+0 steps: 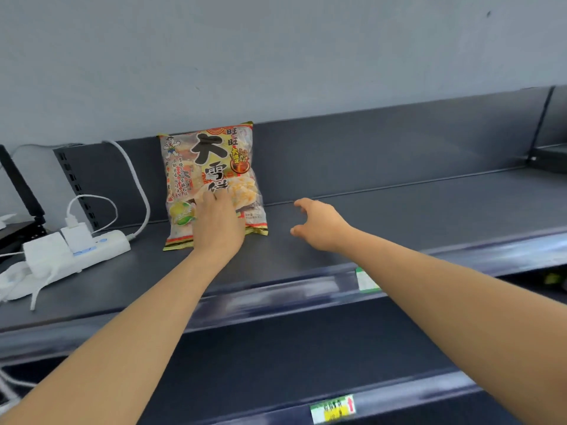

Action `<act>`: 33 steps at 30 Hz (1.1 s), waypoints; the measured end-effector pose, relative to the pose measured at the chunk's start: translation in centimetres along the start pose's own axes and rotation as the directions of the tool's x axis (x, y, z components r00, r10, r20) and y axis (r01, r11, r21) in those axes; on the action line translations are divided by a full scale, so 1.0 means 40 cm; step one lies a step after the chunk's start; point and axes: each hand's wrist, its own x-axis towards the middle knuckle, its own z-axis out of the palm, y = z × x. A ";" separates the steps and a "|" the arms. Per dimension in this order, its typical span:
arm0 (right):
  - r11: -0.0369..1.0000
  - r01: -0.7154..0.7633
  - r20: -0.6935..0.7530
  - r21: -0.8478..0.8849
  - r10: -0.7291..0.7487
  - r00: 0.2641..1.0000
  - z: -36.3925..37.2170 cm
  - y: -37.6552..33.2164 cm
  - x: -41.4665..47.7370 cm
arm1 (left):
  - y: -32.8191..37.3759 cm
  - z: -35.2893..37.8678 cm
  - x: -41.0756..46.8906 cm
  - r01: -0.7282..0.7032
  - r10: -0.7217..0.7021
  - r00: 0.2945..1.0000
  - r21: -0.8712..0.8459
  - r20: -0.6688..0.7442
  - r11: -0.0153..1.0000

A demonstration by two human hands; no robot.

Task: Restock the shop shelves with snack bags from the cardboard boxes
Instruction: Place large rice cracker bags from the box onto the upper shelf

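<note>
One snack bag [211, 161], clear with red and gold print and large black characters, leans upright against the back panel of the dark top shelf [399, 216]. My left hand [216, 225] presses flat on the bag's lower front, fingers straight. To the bag's right my right hand [319, 223] hovers over the bare shelf, fingers loosely spread, holding nothing. No cardboard box is in view.
A white power strip [76, 250] with plugged-in chargers and cables lies at the shelf's left end. A lower shelf [306, 363] sits below, with price tags [333, 409] on the front rails. A grey wall rises behind.
</note>
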 end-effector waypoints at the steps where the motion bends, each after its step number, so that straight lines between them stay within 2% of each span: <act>1: 1.000 0.000 -0.018 -0.006 -0.001 1.000 -0.019 0.020 -0.025 | 0.051 -0.001 -0.025 -0.050 0.050 0.999 -0.029 0.016 0.998; 5: 0.997 -0.073 -0.158 -0.018 0.069 0.985 -0.115 0.155 -0.166 | 0.280 0.029 -0.151 -0.223 0.249 0.961 -0.197 0.122 0.955; 8: 0.976 -0.218 -0.310 0.008 0.210 0.927 -0.194 0.315 -0.325 | 0.460 0.096 -0.271 -0.332 0.419 0.869 -0.318 0.263 0.888; 11: 0.902 -0.423 -0.401 0.089 0.421 0.814 -0.267 0.498 -0.518 | 0.639 0.181 -0.412 -0.399 0.582 0.699 -0.450 0.414 0.799; 14: 0.736 -0.662 -0.386 0.144 0.657 0.647 -0.321 0.684 -0.720 | 0.807 0.270 -0.559 -0.422 0.674 0.493 -0.526 0.550 0.738; 18: 0.458 -0.867 -0.282 0.198 0.874 0.397 -0.348 0.867 -0.964 | 0.994 0.389 -0.749 -0.375 0.675 0.201 -0.581 0.710 0.722; 20: 0.357 -0.913 -0.211 0.198 0.925 0.316 -0.351 0.923 -1.050 | 1.054 0.451 -0.822 -0.351 0.648 0.123 -0.578 0.752 0.737; 22: 0.294 -0.937 -0.143 0.189 0.952 0.270 -0.349 0.976 -1.112 | 1.095 0.516 -0.871 -0.346 0.611 0.116 -0.544 0.783 0.764; 26: 0.226 -0.918 -0.008 0.325 0.972 0.237 -0.339 1.066 -1.155 | 1.139 0.635 -0.895 -0.392 0.517 0.201 -0.415 0.832 0.821; 29: 0.179 -0.893 0.094 0.413 0.967 0.238 -0.323 1.123 -1.146 | 1.162 0.719 -0.887 -0.431 0.492 0.247 -0.360 0.835 0.827; 31: 0.176 -0.855 0.116 0.488 0.957 0.264 -0.308 1.159 -1.130 | 1.179 0.767 -0.883 -0.431 0.483 0.242 -0.352 0.842 0.831; 33: 0.110 -0.824 0.177 0.555 0.953 0.246 -0.291 1.191 -1.108 | 1.194 0.815 -0.876 -0.408 0.472 0.243 -0.352 0.847 0.842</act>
